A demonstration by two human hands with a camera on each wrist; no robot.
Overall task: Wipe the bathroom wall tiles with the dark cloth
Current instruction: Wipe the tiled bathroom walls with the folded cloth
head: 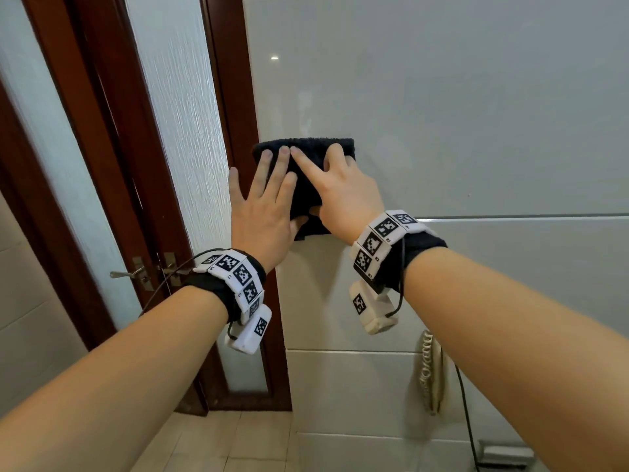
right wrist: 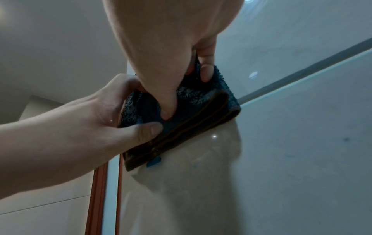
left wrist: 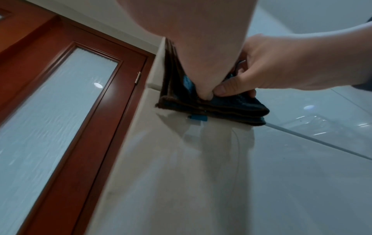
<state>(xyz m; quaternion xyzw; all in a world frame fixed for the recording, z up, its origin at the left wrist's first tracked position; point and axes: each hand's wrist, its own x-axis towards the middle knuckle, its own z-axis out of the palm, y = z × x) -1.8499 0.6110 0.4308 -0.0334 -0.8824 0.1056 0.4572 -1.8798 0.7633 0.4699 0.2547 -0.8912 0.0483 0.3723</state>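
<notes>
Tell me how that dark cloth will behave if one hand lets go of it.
The dark cloth is folded terry, so probably floppy; its layers may unfold. It looks light, so the right hand alone could likely pin it to the glossy tile, though it may slide.

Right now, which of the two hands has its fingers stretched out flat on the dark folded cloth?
The left hand: straight fingers press the dark folded cloth; the right hand curls some.

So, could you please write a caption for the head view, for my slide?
Both hands, left and right, press a folded dark cloth against the glossy wall tile beside the door frame.
</notes>
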